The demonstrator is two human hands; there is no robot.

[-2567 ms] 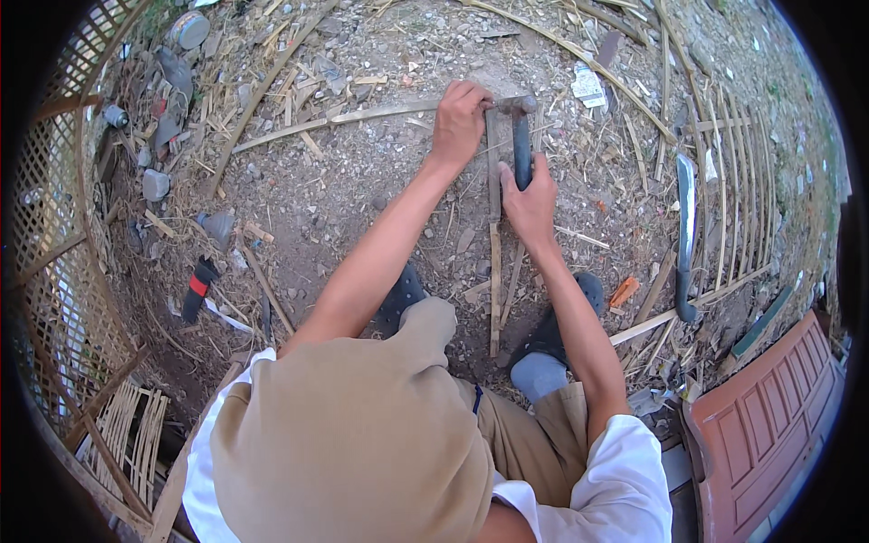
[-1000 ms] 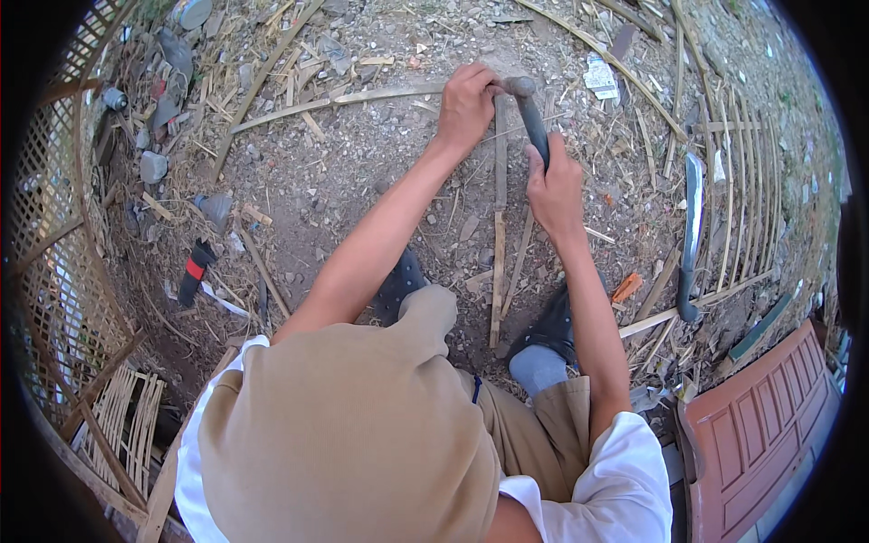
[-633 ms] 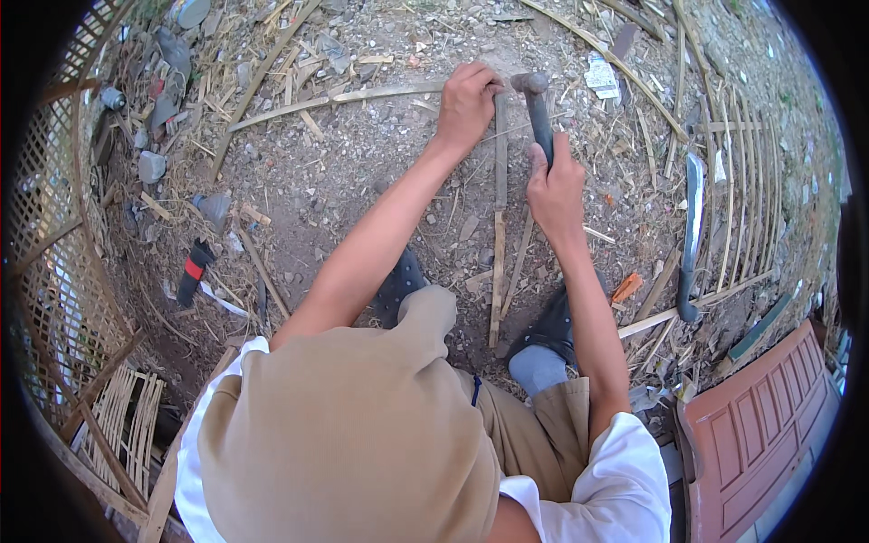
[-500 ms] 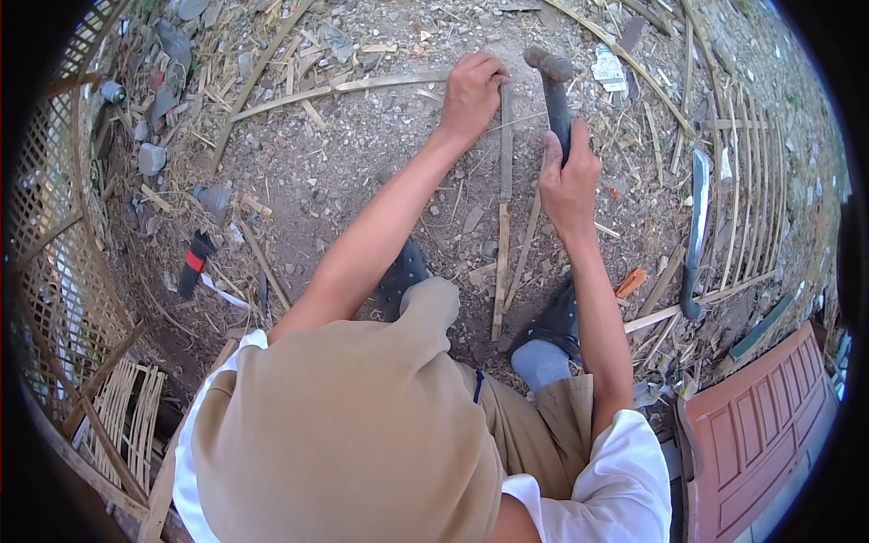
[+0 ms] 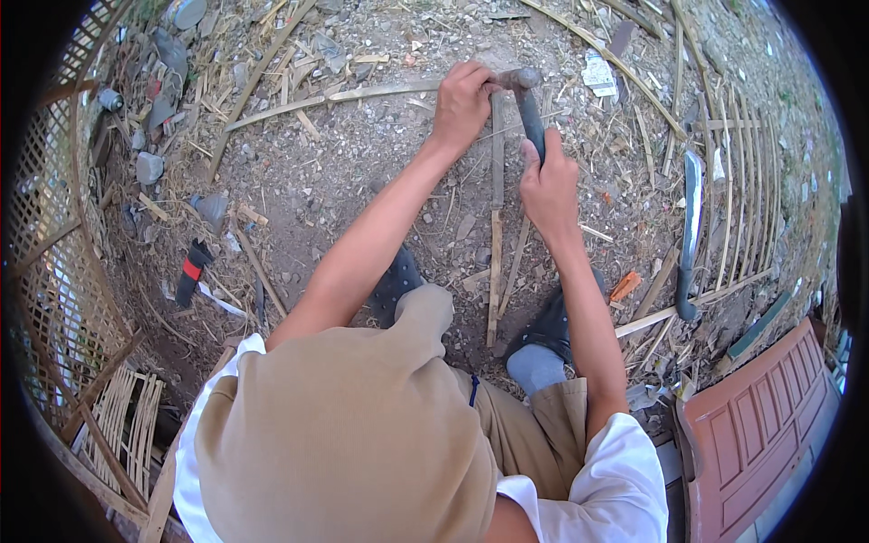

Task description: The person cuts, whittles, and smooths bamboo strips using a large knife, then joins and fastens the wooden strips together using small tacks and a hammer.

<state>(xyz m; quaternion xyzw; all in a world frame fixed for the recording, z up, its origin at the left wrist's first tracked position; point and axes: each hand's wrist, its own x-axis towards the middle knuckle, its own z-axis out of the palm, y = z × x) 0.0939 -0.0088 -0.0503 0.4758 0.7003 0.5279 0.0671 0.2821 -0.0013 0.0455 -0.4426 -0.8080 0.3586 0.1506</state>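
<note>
My right hand (image 5: 550,192) is wrapped round the dark handle of a hammer (image 5: 531,119). The hammer's metal head lies right against the fingertips of my left hand (image 5: 462,109). Those left fingers are pinched together where a pale, curved wooden strip (image 5: 385,90) meets the far end of a straight upright strip (image 5: 497,172). What they pinch is too small and covered to make out. The straight strip runs back toward me between my dark shoes, meeting a lighter wooden length (image 5: 494,271) at its near part.
A machete (image 5: 692,222) with a dark handle lies at right beside a slatted wooden frame (image 5: 747,204). Nearer is a reddish-brown panel (image 5: 760,425). On the left are a black object with a red band (image 5: 191,271) and a woven lattice (image 5: 63,217). Wood scraps litter the dirt.
My right hand has brought the hammer left and slightly down, so its head now meets my left fingertips. My left hand has barely shifted and stays pinched at the strips' meeting point.
</note>
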